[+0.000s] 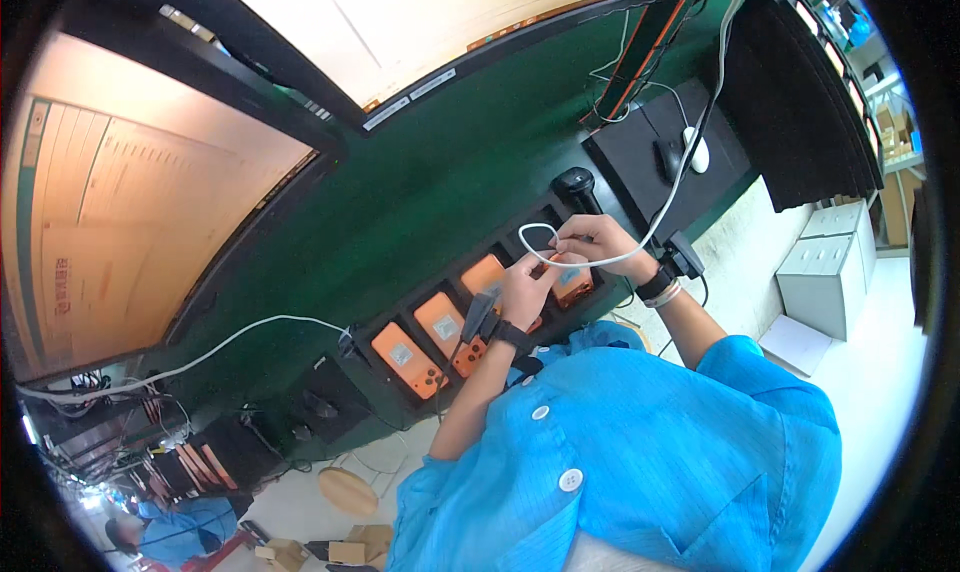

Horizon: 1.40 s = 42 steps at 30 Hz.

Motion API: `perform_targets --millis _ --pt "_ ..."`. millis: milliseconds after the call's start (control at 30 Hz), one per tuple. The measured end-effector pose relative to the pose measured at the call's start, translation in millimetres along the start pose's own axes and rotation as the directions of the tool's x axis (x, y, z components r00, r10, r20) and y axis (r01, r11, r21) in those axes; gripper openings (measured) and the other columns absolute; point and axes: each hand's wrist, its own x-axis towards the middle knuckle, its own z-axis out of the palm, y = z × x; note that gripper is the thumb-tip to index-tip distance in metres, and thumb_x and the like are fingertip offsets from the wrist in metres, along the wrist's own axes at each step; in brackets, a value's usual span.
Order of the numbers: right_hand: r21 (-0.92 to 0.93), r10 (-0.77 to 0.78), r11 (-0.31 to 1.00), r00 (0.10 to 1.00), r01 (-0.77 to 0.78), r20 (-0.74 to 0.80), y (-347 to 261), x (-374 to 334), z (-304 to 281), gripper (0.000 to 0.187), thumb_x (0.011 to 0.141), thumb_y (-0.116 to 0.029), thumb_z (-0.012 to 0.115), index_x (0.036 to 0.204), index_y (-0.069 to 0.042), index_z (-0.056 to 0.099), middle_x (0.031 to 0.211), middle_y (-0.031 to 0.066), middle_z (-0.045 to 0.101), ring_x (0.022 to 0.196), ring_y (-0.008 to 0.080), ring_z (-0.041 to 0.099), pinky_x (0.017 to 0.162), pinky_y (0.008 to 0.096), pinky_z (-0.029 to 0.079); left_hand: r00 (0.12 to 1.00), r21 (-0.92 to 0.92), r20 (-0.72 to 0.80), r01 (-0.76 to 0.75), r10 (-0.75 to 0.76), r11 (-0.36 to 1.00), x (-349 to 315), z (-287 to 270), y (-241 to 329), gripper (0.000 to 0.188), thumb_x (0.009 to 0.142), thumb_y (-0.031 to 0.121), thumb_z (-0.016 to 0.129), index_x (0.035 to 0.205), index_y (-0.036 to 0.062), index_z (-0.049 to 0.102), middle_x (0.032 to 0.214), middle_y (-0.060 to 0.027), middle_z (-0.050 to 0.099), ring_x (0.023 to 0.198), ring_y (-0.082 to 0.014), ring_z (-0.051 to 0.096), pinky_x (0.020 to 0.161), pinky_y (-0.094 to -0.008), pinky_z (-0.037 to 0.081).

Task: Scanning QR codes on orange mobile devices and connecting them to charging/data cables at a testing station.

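Observation:
Both my hands meet at the upper end of an orange phone (573,289), the rightmost of a row. My left hand (524,294) is closed at that phone's top edge, its fingertips partly hidden. Just right of it, my right hand (598,242) pinches a white cable (655,230), which loops out past the fingers; the cable's tip is hidden. Left of the hands, more orange phones with pale labels lie in a black tray: one at the left end (404,360), another beside it (438,318), and one partly behind my left hand (484,276). Black straps with small devices circle both wrists.
Two lit monitors (150,222) stand along the far side of the green bench. A black handheld scanner (576,182) sits beyond my right hand, with a white mouse (696,150) on a dark mat. White drawers (825,272) stand right. Another person (185,532) is at lower left.

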Motion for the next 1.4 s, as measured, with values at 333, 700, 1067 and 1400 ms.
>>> perform_targets --millis 333,700,1067,1400 --pt "0.000 0.041 0.999 0.999 -0.041 0.002 24.5 -11.3 19.0 0.038 0.085 -0.009 0.069 0.120 -0.002 0.055 0.102 0.0062 0.060 0.097 0.0159 0.058 0.085 0.0296 0.047 0.997 -0.029 -0.045 -0.070 0.069 0.997 -19.0 -39.1 -3.1 0.025 0.088 0.015 0.068 0.108 0.0004 0.064 0.098 -0.0047 0.068 0.091 -0.0133 0.064 0.081 -0.0276 0.051" --pt "-0.430 -0.200 0.901 0.929 0.049 -0.312 17.8 50.1 99.9 0.035 0.080 -0.005 0.065 0.113 -0.002 0.058 0.112 0.0156 0.058 0.111 0.0334 0.052 0.098 0.0403 0.042 0.333 0.321 -0.914 0.250 0.230 0.913 -93.5 -252.2 -103.6 0.047 0.082 0.022 0.073 0.117 -0.0017 0.053 0.121 -0.0199 0.045 0.109 -0.0284 0.050 0.079 -0.0395 0.048" --pt "0.143 -0.381 0.923 0.900 0.357 0.214 -95.8 55.1 308.8 0.030 0.086 -0.015 0.066 0.112 -0.002 0.061 0.115 0.0180 0.059 0.117 0.0344 0.053 0.095 0.0421 0.045 0.749 -0.161 -0.662 -0.101 -0.032 0.982 -143.2 -255.8 -14.6 0.031 0.099 0.025 0.054 0.097 -0.0033 0.068 0.084 -0.0045 0.069 0.073 -0.0076 0.060 0.067 -0.0224 0.047" --pt "-0.606 -0.222 0.726 0.945 0.325 0.242 -56.7 86.1 303.7 0.047 0.081 -0.034 0.072 0.118 -0.008 0.057 0.101 0.0102 0.057 0.095 0.0275 0.058 0.072 0.0388 0.052 0.540 0.037 -0.829 0.309 -0.144 0.950 -150.0 -288.0 -137.0 0.042 0.087 0.017 0.065 0.121 -0.0066 0.054 0.125 -0.0143 0.056 0.111 -0.0218 0.055 0.097 -0.0342 0.042"
